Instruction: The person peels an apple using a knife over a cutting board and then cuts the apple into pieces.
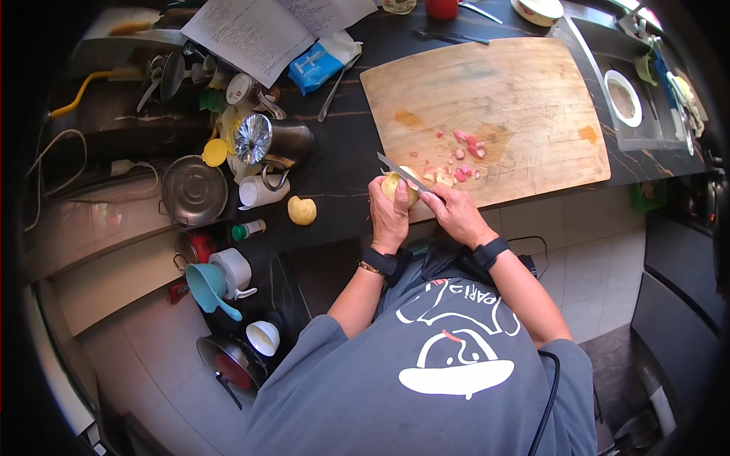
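My left hand [389,216] is wrapped round a peeled yellow potato [401,190] at the near left edge of the wooden cutting board [502,91]. My right hand [454,215] holds a knife [403,171], its blade lying against the top of the potato and pointing up to the left. Pink and red pieces [475,146] lie on the board, with pale scraps [441,177] just beyond my right hand. Another yellow potato [302,210] rests on the dark counter, left of my left hand.
Left of the board stand a metal jug [289,144], a white cup [262,191] and a round metal lid [195,190]. A blue packet [314,68] and open papers [247,34] lie at the back. The sink [646,114] is at the right.
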A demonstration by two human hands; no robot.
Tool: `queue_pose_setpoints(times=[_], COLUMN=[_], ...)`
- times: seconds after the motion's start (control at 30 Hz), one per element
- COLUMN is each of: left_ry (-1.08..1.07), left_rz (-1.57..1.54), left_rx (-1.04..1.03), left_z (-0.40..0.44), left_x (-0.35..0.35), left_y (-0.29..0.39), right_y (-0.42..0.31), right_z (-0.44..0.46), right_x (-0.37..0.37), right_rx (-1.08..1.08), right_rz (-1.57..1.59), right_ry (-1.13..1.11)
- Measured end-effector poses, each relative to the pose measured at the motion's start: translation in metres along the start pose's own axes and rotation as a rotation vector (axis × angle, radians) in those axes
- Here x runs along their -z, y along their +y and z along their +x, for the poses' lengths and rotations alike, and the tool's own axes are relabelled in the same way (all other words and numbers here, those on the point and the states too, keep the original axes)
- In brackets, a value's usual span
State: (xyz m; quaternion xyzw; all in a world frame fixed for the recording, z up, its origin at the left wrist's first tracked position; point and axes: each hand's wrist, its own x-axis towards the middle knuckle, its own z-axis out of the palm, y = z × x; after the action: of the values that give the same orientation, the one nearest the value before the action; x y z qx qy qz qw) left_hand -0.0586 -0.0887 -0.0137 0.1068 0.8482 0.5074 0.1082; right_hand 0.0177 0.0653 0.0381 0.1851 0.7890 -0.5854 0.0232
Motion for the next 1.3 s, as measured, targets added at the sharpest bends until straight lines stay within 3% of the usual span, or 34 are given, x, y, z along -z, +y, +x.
queue_pose_setpoints(times=[0.33,0.57,0.63,0.77,0.93,1.3], left_ry=[-0.008,-0.067,-0.095,-0.089,-0.103,-0.153], left_rz=[0.007,-0.061,-0.015,-0.048,-0.05,-0.058], left_rx=[-0.032,0.002,-0.017,-0.011,-0.026,0.03], left_z=[0.0,0.001,-0.001,0.002,0.003,-0.002], left_x=[0.0,0.005,0.009,0.007,0.008,0.013], left_y=[-0.001,-0.004,0.006,-0.012,-0.015,0.004], right_y=[0.005,0.02,0.024,0.007,0.001,-0.001], right_z=[0.005,0.011,0.014,0.002,-0.001,0.0], right_x=[-0.006,-0.006,-0.004,-0.004,-0.004,-0.005], right_rx=[-0.02,-0.059,-0.207,-0.095,-0.014,0.003], right_rz=[0.096,0.07,0.149,0.225,0.054,0.049], right_ry=[0.074,0.011,-0.068,-0.034,0.009,0.03])
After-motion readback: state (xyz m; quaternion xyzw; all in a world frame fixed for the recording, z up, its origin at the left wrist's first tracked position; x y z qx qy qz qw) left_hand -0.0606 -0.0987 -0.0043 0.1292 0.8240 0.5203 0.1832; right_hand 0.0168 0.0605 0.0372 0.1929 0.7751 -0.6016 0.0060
